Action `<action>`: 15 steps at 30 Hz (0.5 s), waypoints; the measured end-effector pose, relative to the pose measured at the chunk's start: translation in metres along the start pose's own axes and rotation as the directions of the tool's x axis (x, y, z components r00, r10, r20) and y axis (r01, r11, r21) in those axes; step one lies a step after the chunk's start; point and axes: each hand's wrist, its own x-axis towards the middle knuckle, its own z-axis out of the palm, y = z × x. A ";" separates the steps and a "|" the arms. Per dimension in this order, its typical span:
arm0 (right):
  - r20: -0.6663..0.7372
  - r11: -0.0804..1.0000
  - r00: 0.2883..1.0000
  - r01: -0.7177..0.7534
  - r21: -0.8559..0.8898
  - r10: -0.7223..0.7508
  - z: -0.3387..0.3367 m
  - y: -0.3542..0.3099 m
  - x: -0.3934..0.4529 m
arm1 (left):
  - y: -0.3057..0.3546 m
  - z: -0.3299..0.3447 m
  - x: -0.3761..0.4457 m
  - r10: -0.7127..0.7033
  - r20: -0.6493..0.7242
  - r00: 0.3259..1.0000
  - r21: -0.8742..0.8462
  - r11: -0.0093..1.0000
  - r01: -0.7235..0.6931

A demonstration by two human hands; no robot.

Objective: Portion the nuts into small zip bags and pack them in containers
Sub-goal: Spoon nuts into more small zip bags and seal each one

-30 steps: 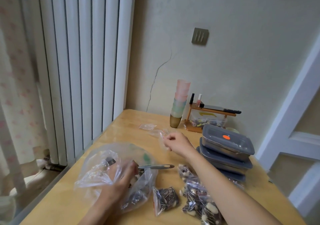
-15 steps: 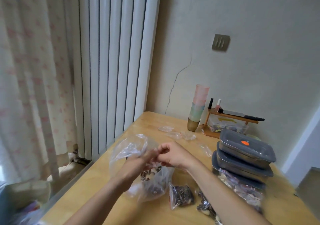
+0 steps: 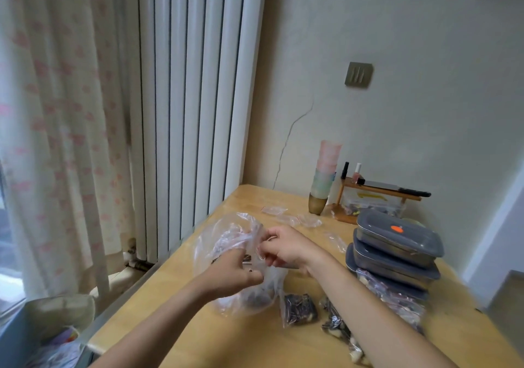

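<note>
1. In the middle of the frame both hands meet over a large clear plastic bag (image 3: 226, 254) that sits on the wooden bench (image 3: 198, 336).
2. The left hand (image 3: 232, 272) has its grip closed on the crumpled plastic of that bag, fingers curled into the film.
3. The right hand (image 3: 286, 247) pinches thin clear plastic at the bag's mouth, its grip narrow; whether this is a small zip bag or the big bag's edge I cannot tell.
4. Dark nuts (image 3: 256, 298) lie in the bottom of the large bag, just below the left hand.
5. A filled small zip bag (image 3: 299, 309) lies on the bench just right of the large bag, lower centre of the frame.
6. More filled bags (image 3: 337, 325) lie beside it, partly hidden by the right forearm.
7. At centre right stands a stack of grey lidded containers (image 3: 397, 251); the top lid carries an orange spot.
8. Empty small bags (image 3: 295, 218) lie flat on the bench above the hands.
9. A stack of pastel cups (image 3: 324, 177) stands at the bench's far edge against the wall, beside a small wooden rack (image 3: 377, 194).
</note>
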 end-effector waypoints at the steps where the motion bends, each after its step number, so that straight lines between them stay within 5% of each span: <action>1: 0.029 1.000 1.000 -0.001 0.019 0.001 0.000 -0.001 -0.001 | 0.001 0.001 -0.001 0.042 0.013 0.999 -0.026 0.999 -0.042; 4: 0.052 1.000 0.999 0.007 -0.001 -0.007 0.003 0.004 -0.001 | -0.001 0.007 0.004 0.048 -0.006 0.999 -0.073 0.996 -0.048; 10: -0.189 0.965 0.967 0.126 -0.230 -0.171 0.012 0.017 0.002 | -0.009 0.009 0.010 -0.162 -0.088 0.983 -0.006 0.987 0.162; 15: -0.050 0.939 0.955 0.278 -0.202 -0.293 0.012 0.009 -0.007 | -0.007 0.006 0.013 -0.181 -0.108 0.978 0.020 0.983 0.184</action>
